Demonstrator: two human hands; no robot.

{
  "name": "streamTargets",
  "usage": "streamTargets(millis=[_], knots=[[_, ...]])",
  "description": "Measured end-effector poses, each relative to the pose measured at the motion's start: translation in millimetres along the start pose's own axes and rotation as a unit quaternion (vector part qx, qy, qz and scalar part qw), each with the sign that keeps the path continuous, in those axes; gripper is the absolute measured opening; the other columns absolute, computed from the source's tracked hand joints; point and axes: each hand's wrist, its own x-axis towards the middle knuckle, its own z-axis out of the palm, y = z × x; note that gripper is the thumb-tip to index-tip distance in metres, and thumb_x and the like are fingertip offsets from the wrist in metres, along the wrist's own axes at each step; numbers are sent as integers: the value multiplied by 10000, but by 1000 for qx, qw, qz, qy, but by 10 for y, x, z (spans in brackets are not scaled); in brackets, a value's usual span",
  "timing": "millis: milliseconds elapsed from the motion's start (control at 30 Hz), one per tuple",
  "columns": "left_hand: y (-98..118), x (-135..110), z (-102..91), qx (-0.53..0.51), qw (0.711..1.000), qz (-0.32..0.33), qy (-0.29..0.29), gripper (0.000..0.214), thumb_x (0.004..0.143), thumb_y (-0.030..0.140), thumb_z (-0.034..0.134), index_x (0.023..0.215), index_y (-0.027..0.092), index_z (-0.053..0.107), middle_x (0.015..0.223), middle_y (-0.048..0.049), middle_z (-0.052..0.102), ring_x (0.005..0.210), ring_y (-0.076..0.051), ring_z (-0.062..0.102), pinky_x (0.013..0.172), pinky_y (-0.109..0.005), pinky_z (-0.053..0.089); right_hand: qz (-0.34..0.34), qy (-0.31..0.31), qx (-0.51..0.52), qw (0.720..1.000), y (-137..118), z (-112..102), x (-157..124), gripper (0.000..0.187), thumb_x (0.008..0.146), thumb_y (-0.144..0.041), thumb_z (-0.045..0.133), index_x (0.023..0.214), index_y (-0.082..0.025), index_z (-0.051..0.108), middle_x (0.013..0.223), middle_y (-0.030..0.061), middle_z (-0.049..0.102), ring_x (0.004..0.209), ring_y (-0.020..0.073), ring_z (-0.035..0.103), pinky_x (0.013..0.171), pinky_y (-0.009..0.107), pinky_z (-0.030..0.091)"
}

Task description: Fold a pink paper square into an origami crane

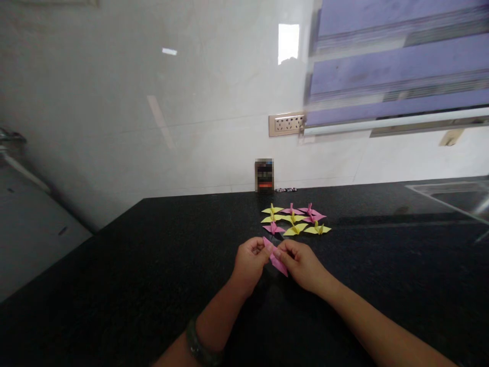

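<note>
A folded pink origami paper (279, 265), narrow and pointed at both ends, is held slantwise between my two hands above the dark counter. My left hand (250, 262) pinches it near its upper end, fingers curled and thumb on top. From the other side my right hand (300, 260) grips its middle between thumb and curled fingers. Just beyond my hands, several finished paper cranes stand in rows: yellow cranes (295, 229) and pink cranes (273, 228), wings spread. The fingertips hide part of the folds.
A black counter (153, 265) runs along a pale tiled wall (191, 127). Against the wall stands a small dark box (264, 176), its face blurred, beside a thin patterned item (286, 190). A sink (458, 196) lies at the right. A socket strip (287, 124) and a purple blind (382, 81) are above.
</note>
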Motion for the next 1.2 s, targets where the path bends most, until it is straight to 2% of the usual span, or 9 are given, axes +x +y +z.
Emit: streamTargets(millis=[200,367,500,633,733,867,967,1033,1200], knots=[[26,12,-40,-27,1000,-7,5,205,654,315,555,712,119,575,620,-9,521,532,-75,436,466,-182,333,-29,-5,14,999,-47,28,-22,169,739,-308,478,742,-160,560,610,-11,526,526,90,443,472,186,337],[49,1,-15,-95,994,-58,-11,238,662,343,548,758,125,560,559,18,472,460,-50,402,447,-179,333,-68,99,-59,991,-39,20,-33,133,758,-225,440,738,-158,553,621,5,507,561,104,449,520,208,343],[71,-25,17,-48,995,-89,-17,296,662,389,533,735,104,565,627,-34,550,503,-83,473,479,-206,370,-101,144,-154,972,-7,4,-33,104,726,-177,456,739,-151,556,632,18,494,598,121,450,558,228,340],[88,-49,35,7,999,-35,-38,303,662,391,528,653,93,583,576,-29,554,538,-103,488,513,-211,378,-138,112,-234,956,-17,17,-35,141,739,-180,437,688,-155,566,610,24,488,593,127,449,556,238,335],[80,-41,28,-7,999,-33,-28,308,682,398,496,626,104,569,547,-13,536,531,-106,490,509,-212,377,-169,86,-243,951,-52,23,-45,149,744,-213,448,786,-149,576,654,42,510,629,139,462,578,249,352],[53,-8,-8,-78,993,-76,-36,309,699,412,462,663,118,547,585,-15,544,523,-108,501,500,-219,385,-206,35,-169,963,-95,-18,-53,223,728,-253,487,927,-172,547,731,46,525,690,150,474,625,267,377],[23,12,-37,-114,986,-108,-54,303,703,415,457,714,122,535,616,-20,541,527,-109,505,512,-238,400,-178,75,-84,978,-86,-78,-31,185,767,-148,401,886,-175,540,745,41,513,714,140,477,647,271,386],[-3,22,-53,-124,982,-127,-72,302,703,413,458,726,121,528,599,-16,524,503,-103,494,494,-236,393,-162,98,-60,980,-67,-115,-10,168,749,-128,417,851,-177,542,742,39,490,712,145,470,626,275,393],[-57,41,-92,-104,983,-128,-84,273,687,391,487,620,127,496,476,34,414,389,-55,382,399,-193,289,-184,27,-60,981,-36,-124,13,228,686,-84,488,869,-197,565,823,47,439,790,154,439,633,270,399]])
